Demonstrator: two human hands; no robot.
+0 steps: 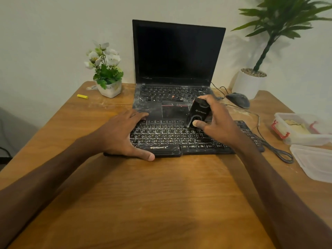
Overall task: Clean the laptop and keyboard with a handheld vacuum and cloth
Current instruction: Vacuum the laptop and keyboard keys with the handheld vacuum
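— Keyboard [170, 139] location?
— Flat on the wooden table [161, 194], just in front of the open laptop [177, 51]; its back edge is at the laptop's front edge; white dust over both; screen dark.
— Hands?
— Left hand [124, 133] spread flat over the keyboard's left end; fingers straight toward the far edge, thumb along the near edge; it pins the board, no curl round it. Right hand [219, 123] wrapped round the handheld vacuum [199, 110], thumb pressed on its near end; the vacuum sits over the seam between the laptop's front right corner and the top key rows; which end is the nozzle, cannot tell.
— Handling?
— My read: vacuum small, rigid plastic, probably light; a one-hand grip round the body is enough. Keyboard thin and light, likely to skate on the wood; hold it down by one end, clear of the keys being swept; cable [280, 153] loops beside its right end, so don't tug. Laptop heaviest; lid and hinge are the fragile parts; brace the palm rest, not the screen.
— Cloth?
— Can't pick one out; something pale lies in the clear container [305, 140] at the right; cannot tell what.
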